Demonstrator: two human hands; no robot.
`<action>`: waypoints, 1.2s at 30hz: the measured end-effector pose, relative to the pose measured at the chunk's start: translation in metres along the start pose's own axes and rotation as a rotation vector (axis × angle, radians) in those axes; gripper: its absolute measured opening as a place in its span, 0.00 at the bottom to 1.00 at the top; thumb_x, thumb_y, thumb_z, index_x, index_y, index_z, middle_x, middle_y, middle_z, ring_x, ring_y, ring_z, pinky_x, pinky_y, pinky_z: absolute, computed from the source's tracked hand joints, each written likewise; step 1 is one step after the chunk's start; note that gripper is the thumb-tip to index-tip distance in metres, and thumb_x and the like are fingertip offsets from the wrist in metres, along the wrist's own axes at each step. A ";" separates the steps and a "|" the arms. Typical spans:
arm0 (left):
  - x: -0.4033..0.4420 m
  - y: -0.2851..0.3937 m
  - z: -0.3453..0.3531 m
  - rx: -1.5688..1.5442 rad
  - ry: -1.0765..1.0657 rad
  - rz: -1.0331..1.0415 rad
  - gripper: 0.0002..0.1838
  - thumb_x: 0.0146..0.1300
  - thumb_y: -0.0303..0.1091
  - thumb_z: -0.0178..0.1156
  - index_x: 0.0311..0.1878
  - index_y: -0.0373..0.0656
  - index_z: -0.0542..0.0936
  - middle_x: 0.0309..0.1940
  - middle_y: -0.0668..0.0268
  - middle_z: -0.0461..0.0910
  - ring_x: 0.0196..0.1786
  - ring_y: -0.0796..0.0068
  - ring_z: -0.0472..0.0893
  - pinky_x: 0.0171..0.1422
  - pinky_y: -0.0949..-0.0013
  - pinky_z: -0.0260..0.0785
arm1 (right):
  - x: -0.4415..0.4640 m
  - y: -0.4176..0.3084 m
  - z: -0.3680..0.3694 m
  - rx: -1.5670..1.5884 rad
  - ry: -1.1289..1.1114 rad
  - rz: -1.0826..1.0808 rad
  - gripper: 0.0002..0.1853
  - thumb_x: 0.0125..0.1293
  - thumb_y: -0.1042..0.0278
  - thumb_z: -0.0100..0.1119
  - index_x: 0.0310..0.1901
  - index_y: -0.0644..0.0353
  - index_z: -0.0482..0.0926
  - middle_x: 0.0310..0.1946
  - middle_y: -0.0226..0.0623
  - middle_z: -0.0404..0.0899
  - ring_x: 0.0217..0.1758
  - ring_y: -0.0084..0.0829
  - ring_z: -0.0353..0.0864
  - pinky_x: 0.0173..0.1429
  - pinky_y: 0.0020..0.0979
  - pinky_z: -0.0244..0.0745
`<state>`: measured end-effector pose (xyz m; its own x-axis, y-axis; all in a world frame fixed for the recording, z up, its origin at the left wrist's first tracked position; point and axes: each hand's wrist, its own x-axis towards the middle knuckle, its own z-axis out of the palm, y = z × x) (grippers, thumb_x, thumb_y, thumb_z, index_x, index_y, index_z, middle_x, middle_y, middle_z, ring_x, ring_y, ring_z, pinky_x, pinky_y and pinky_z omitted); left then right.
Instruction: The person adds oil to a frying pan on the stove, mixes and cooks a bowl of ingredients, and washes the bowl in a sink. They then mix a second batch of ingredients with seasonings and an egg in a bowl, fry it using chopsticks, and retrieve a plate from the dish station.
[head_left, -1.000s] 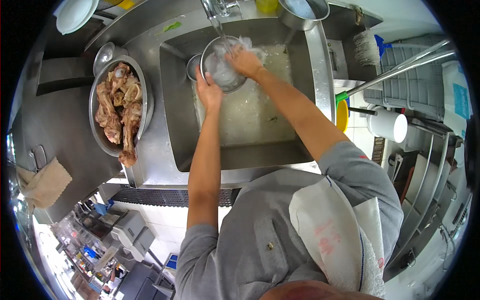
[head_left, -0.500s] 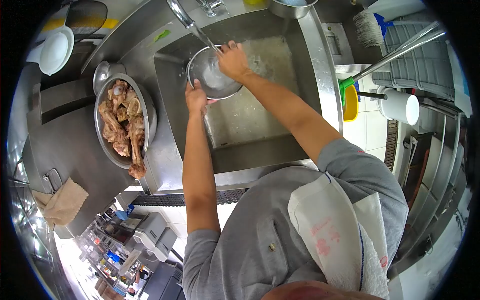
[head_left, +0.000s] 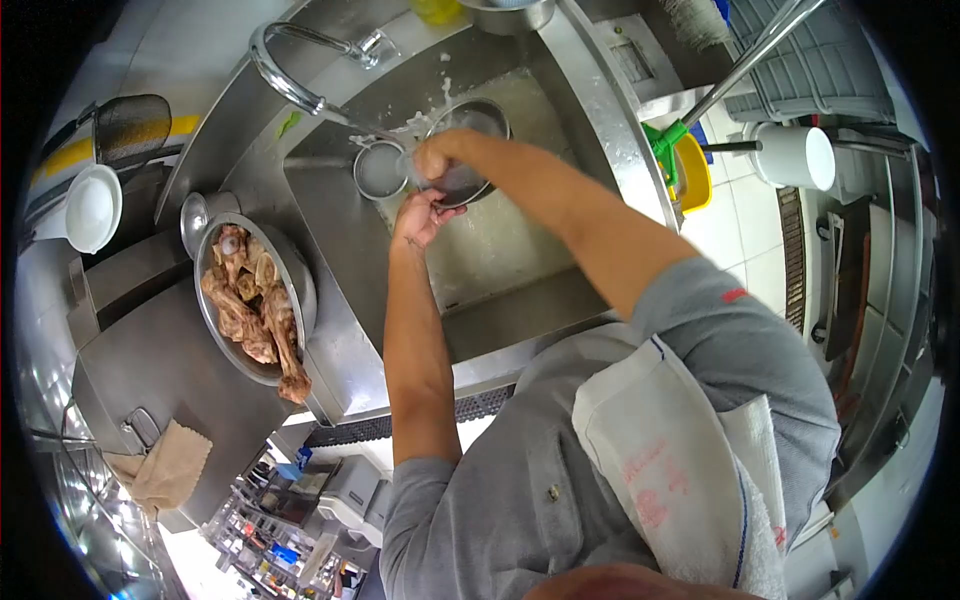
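Note:
A round metal bowl (head_left: 490,118) is tilted in the steel sink (head_left: 520,255), its rim facing up and partly covered by my right forearm. My left hand (head_left: 424,221) grips the bowl's lower left edge, thumb and fingers closed on it. Curled at the bowl's left side is my right hand (head_left: 439,156), slightly blurred; whatever its fingers hold is hidden. Just left of the hands, a small round metal container (head_left: 380,171) with cloudy water sits in the sink. The curved tap (head_left: 290,85) points down toward the hands, and water splashes with foam behind them.
A metal basin (head_left: 309,290) with several large meaty bones stands on the counter left of the sink. A metal pot (head_left: 508,17) is at the back edge. Beyond lie a beige cloth (head_left: 172,467), white strainer (head_left: 94,208), green-ended pole (head_left: 668,145) and yellow bucket (head_left: 694,175).
The bowl has shifted right, uncovering the small round container beside it. My right hand has moved from the bowl's far rim to its left side, close above my left hand. The camera view has turned.

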<state>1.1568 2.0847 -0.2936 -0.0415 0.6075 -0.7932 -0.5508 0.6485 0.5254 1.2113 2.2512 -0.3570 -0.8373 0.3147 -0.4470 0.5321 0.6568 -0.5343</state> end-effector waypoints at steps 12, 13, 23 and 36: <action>-0.012 0.083 0.054 1.469 0.710 0.439 0.17 0.65 0.33 0.48 0.51 0.32 0.75 0.46 0.46 0.80 0.42 0.42 0.82 0.48 0.53 0.75 | -0.096 -0.075 -0.135 0.564 0.141 0.030 0.07 0.51 0.75 0.58 0.31 0.68 0.80 0.24 0.45 0.80 0.23 0.31 0.81 0.25 0.36 0.74; -0.010 0.079 0.052 1.451 0.931 0.552 0.18 0.65 0.35 0.48 0.51 0.34 0.76 0.47 0.48 0.80 0.45 0.41 0.81 0.52 0.51 0.73 | -0.088 -0.082 -0.125 0.897 0.238 -0.095 0.10 0.55 0.69 0.59 0.33 0.68 0.79 0.24 0.44 0.80 0.25 0.32 0.81 0.28 0.35 0.75; -0.075 0.062 0.050 1.706 0.783 1.014 0.31 0.55 0.22 0.52 0.64 0.55 0.72 0.63 0.44 0.57 0.60 0.38 0.68 0.55 0.47 0.70 | -0.105 -0.071 -0.134 0.362 0.754 -0.033 0.15 0.60 0.53 0.52 0.39 0.54 0.80 0.38 0.43 0.83 0.45 0.50 0.81 0.49 0.48 0.75; -0.292 -0.094 0.009 1.414 1.202 0.895 0.41 0.44 0.06 0.43 0.66 0.44 0.70 0.62 0.44 0.55 0.63 0.47 0.66 0.66 0.52 0.63 | -0.021 0.006 0.247 -0.116 0.273 0.256 0.20 0.64 0.68 0.48 0.57 0.62 0.72 0.56 0.51 0.74 0.61 0.49 0.73 0.64 0.44 0.70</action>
<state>1.2280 1.8501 -0.1083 -0.6081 0.7304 0.3110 0.7906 0.5927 0.1540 1.2631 2.0789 -0.5280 -0.6903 0.6389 -0.3395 0.7234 0.6014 -0.3390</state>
